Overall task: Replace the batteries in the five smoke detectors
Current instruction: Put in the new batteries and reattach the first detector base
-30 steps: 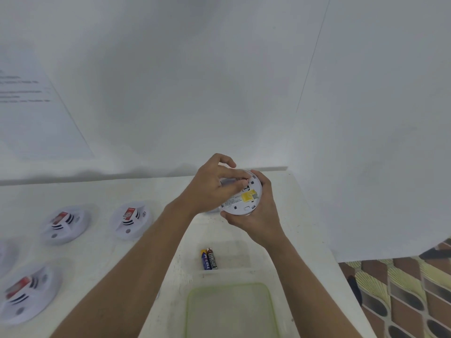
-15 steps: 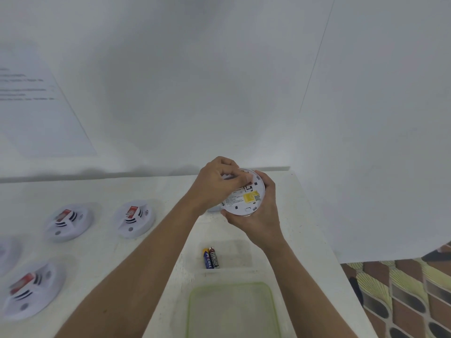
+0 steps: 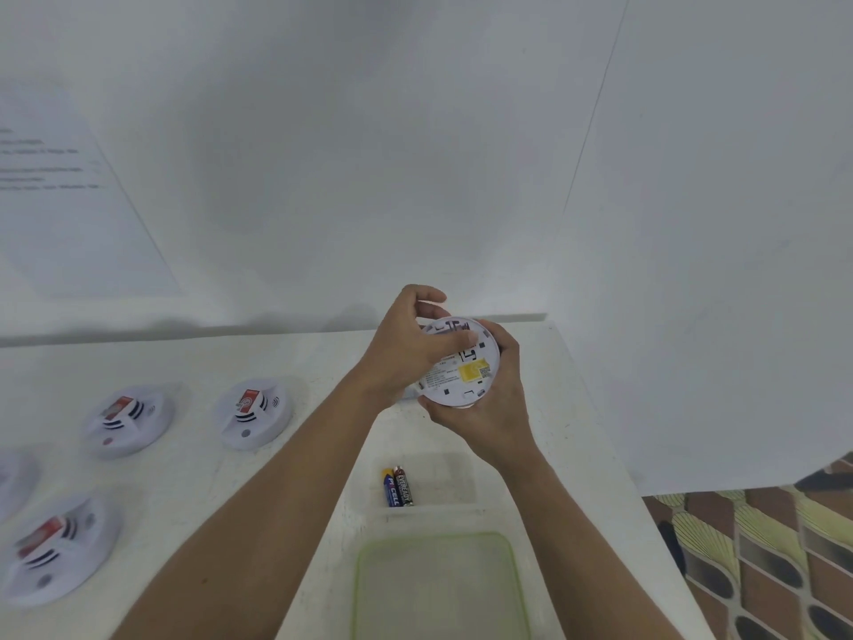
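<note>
My right hand [image 3: 491, 408] grips a round white smoke detector [image 3: 466, 374] from below and the right, its back side with a yellow label turned toward me. My left hand [image 3: 406, 348] lies over the detector's upper left part, thumb pressing on the back near the battery bay, fingers curled over the rim. Whether a battery sits under the thumb is hidden. Two batteries [image 3: 398, 486] lie side by side on the table below the hands.
Several other smoke detectors lie face up at the left: one [image 3: 254, 415], one [image 3: 129, 420], one [image 3: 55, 547]. A clear container with a green rim [image 3: 360, 561] stands at the near edge. A white wall rises behind the table [image 3: 184, 455]; patterned floor at right.
The view drifted slightly. My left hand's fingers lifted and shifted over the detector's top edge, with the thumb now on its back; the right hand keeps the same hold.
</note>
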`<state>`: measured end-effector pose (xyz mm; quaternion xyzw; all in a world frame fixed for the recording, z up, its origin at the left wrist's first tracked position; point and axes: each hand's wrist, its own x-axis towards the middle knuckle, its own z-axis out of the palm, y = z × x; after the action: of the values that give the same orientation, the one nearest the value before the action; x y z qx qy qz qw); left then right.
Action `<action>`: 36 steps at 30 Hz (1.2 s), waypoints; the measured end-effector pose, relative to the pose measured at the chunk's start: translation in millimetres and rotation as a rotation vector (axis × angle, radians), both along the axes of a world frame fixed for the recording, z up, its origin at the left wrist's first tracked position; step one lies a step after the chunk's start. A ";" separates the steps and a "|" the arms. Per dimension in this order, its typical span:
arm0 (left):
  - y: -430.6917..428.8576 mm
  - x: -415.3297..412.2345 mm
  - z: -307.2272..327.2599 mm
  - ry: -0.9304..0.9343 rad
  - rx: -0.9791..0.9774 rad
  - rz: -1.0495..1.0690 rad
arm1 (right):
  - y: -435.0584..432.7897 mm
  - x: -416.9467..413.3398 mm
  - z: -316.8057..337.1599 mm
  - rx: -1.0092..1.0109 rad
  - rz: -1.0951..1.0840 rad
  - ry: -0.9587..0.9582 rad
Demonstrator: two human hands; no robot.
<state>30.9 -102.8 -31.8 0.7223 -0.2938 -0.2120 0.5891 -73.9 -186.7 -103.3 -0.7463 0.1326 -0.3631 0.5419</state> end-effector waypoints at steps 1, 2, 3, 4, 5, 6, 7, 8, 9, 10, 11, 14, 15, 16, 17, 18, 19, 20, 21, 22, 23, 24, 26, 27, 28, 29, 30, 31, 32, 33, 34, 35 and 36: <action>0.4 1.1 0.9 0.046 -0.003 -0.005 | -0.2 -0.2 -0.1 0.007 0.003 -0.001; 0.7 2.4 1.5 0.086 -0.009 -0.011 | -0.8 -0.5 -0.4 0.015 0.009 -0.006; 1.0 3.7 1.6 0.125 -0.017 -0.016 | -1.3 -0.8 -0.1 0.020 0.014 -0.014; 1.4 4.8 1.0 0.160 -0.027 -0.017 | -1.6 -1.3 0.3 0.022 0.019 -0.021; 1.8 5.1 0.6 0.186 -0.033 -0.014 | -2.2 -1.9 1.0 0.022 0.024 -0.027; 1.8 5.3 0.4 0.199 -0.031 -0.007 | -2.9 -2.0 1.2 0.022 0.024 -0.026; 1.8 5.1 0.6 0.200 -0.025 -0.003 | -3.3 -2.0 1.3 0.019 0.022 -0.021; 1.6 4.8 1.0 0.194 -0.017 -0.001 | -3.7 -2.1 0.9 0.014 0.017 -0.015; 1.5 4.5 1.7 0.188 -0.011 0.001 | -4.1 -2.5 0.5 0.007 0.011 -0.011; 1.5 4.3 2.8 0.185 -0.006 0.000 | -4.3 -3.0 0.4 0.001 0.011 -0.012; 2.0 4.2 3.9 0.183 -0.001 -0.002 | -4.3 -3.3 0.3 -0.005 0.013 -0.013; 2.2 3.9 4.9 0.177 0.011 -0.009 | -4.4 -3.7 -0.4 -0.022 0.015 -0.007; 2.0 3.4 4.3 0.169 0.016 -0.005 | -4.1 -3.6 -0.1 -0.026 0.013 -0.008; 1.9 2.9 3.5 0.163 0.015 0.000 | -4.1 -3.1 -0.5 -0.031 0.011 -0.010; 1.9 2.6 2.7 0.161 0.013 0.005 | -4.1 -2.6 -0.8 -0.034 0.011 -0.012; 1.7 2.6 2.2 0.158 0.010 0.009 | -4.3 -1.9 -1.4 -0.039 0.009 -0.013; 1.3 2.6 2.2 0.154 0.008 0.011 | -4.3 -2.0 -1.3 -0.040 0.010 -0.012; 0.7 2.3 2.5 0.150 0.003 0.013 | -4.3 -1.7 -1.0 -0.038 0.010 -0.011; 0.7 1.9 3.0 0.144 -0.005 0.016 | -4.1 -1.6 -0.3 -0.037 0.008 -0.011; 0.4 1.7 3.6 0.136 -0.014 0.018 | -3.8 -0.9 0.8 -0.038 0.003 -0.011; 0.3 1.4 3.9 0.128 -0.026 0.017 | -3.6 -0.2 2.2 -0.041 0.000 -0.012; 0.3 1.1 3.6 0.126 -0.040 0.014 | -4.0 0.6 2.9 -0.040 -0.001 -0.011; 0.5 0.2 3.0 0.146 -0.076 0.008 | -4.7 0.9 3.7 -0.036 0.007 -0.011; 1.0 0.1 2.5 0.158 -0.088 0.011 | -5.1 0.7 3.9 -0.040 0.013 -0.013; 1.2 0.0 2.1 0.163 -0.088 0.016 | -5.7 0.8 3.5 -0.048 0.015 -0.011; 1.2 0.0 1.7 0.162 -0.082 0.021 | -6.0 0.8 2.9 -0.051 0.016 -0.009; 0.9 -0.3 0.9 0.159 -0.077 0.023 | -6.4 1.3 2.0 -0.047 0.019 -0.008; 0.5 -0.6 0.5 0.155 -0.075 0.023 | -6.9 1.4 1.3 -0.043 0.023 -0.007; -0.1 -1.0 0.0 0.147 -0.074 0.025 | -7.2 1.7 0.7 -0.041 0.028 -0.005; -0.6 -1.3 -0.4 0.137 -0.074 0.028 | -7.3 1.8 0.6 -0.041 0.030 -0.002; -0.9 -1.2 -0.9 0.129 -0.075 0.029 | -7.7 1.9 -0.1 -0.041 0.027 0.000; -1.0 -1.2 -1.1 0.127 -0.078 0.026 | -8.2 1.8 -0.9 -0.040 0.019 0.000; -0.9 -1.1 -1.1 0.127 -0.079 0.020 | -8.5 1.7 -1.3 -0.043 0.015 -0.001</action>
<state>29.8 -103.7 -32.9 0.6864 -0.2568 -0.2400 0.6366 -72.2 -195.1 -104.6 -0.7585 0.1189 -0.3623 0.5285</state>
